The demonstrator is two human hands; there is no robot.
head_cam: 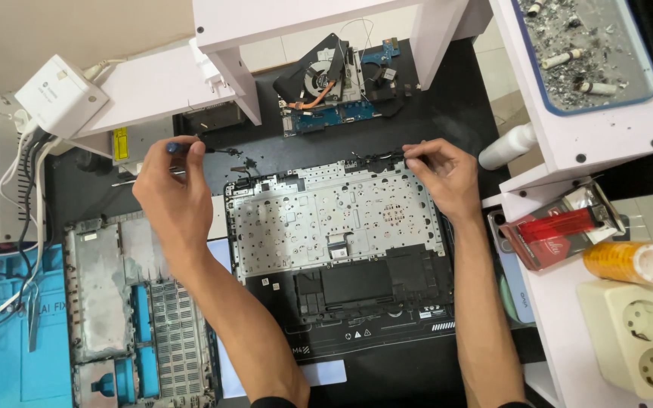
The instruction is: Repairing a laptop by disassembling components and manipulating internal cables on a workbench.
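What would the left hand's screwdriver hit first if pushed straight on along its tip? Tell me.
The left hand holds the blue-handled screwdriver pointing right; its tip would probably first meet the small black hinge piece above the laptop chassis; depth is uncertain.

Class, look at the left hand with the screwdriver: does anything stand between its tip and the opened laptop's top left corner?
Nothing visible does. The screwdriver in the left hand points across bare black mat toward the laptop corner.

Left hand (pixel 171 185) fingers pinched; right hand (pixel 444 174) fingertips pinched.
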